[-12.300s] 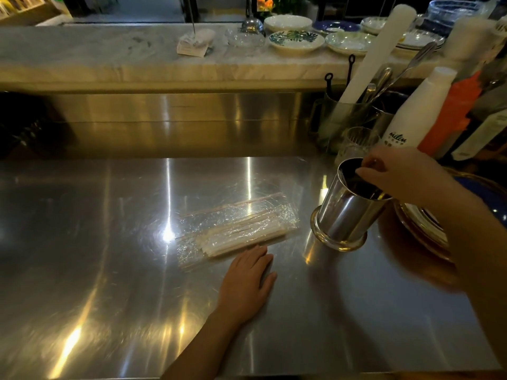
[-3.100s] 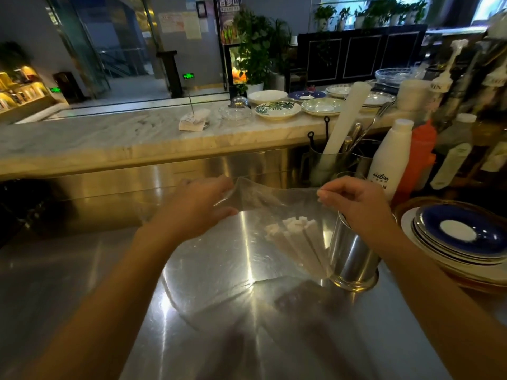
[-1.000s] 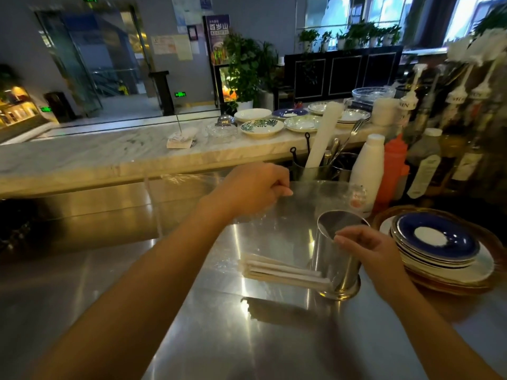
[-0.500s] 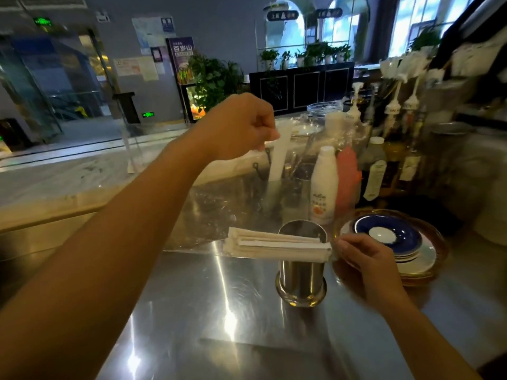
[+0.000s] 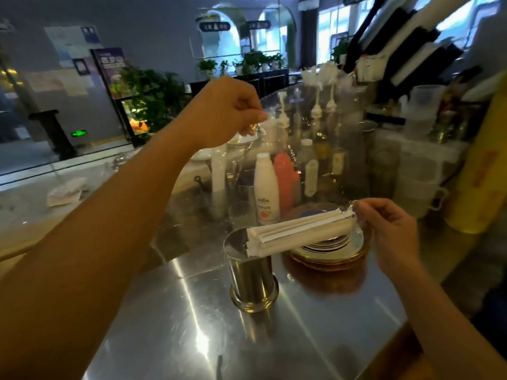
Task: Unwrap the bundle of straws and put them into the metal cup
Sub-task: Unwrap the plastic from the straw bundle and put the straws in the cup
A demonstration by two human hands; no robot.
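Observation:
A bundle of white paper-wrapped straws (image 5: 299, 233) hangs nearly level in a sheet of clear plastic wrap (image 5: 315, 165), its left end over the mouth of the metal cup (image 5: 251, 272). The cup stands upright on the steel counter (image 5: 192, 333). My right hand (image 5: 389, 231) pinches the wrap at the bundle's right end, which is a little higher than the left. My left hand (image 5: 227, 113) is raised high above and left of the cup, fingers closed on the upper edge of the wrap.
A stack of plates (image 5: 329, 248) sits just right of the cup, under the bundle. Behind stand a white bottle (image 5: 266, 190), a red squeeze bottle (image 5: 285, 179), pump bottles (image 5: 318, 113) and a utensil holder (image 5: 219, 174). A marble ledge (image 5: 35, 212) runs along the left.
My left hand has lifted the wrap higher. My right hand has raised the right end of the bundle, so the straws now tilt down toward the cup's mouth. The view has swung right.

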